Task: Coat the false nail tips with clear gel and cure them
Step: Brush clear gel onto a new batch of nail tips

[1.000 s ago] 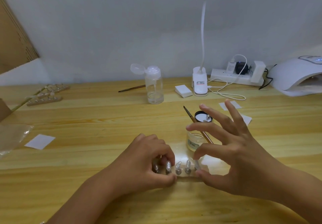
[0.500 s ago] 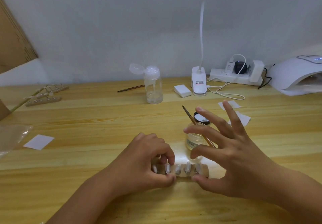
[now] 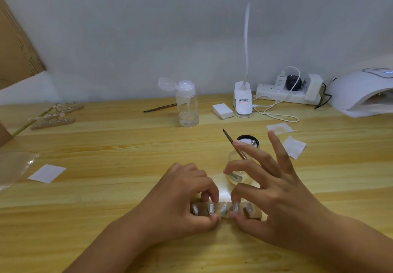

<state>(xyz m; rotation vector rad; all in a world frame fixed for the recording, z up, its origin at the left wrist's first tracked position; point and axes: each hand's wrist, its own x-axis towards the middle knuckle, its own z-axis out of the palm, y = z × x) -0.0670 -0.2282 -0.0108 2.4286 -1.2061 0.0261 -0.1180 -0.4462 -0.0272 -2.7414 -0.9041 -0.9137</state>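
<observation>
A short wooden strip [image 3: 255,214] lies on the table near me and carries several clear false nail tips [image 3: 223,208] in a row. My left hand [image 3: 180,198] pinches the strip's left part between thumb and curled fingers. My right hand [image 3: 276,198] pinches the strip at a tip right of its middle with thumb and index finger, its other fingers spread upward. Behind that hand stands a small clear gel jar [image 3: 234,177], with a thin brush [image 3: 230,141] leaning across its rim. The jar's black lid [image 3: 247,140] lies just beyond. A white curing lamp [image 3: 361,92] sits far right.
A clear pump bottle [image 3: 187,105], a second brush [image 3: 159,108], a white block [image 3: 222,111], a clip lamp base [image 3: 243,102] and a power strip [image 3: 282,96] line the back. Two more nail strips [image 3: 53,119] lie far left. White pads [image 3: 294,146] lie on the right.
My right hand has moved left and down; its index finger and thumb now close on the strip near its middle. My left hand keeps its hold.
</observation>
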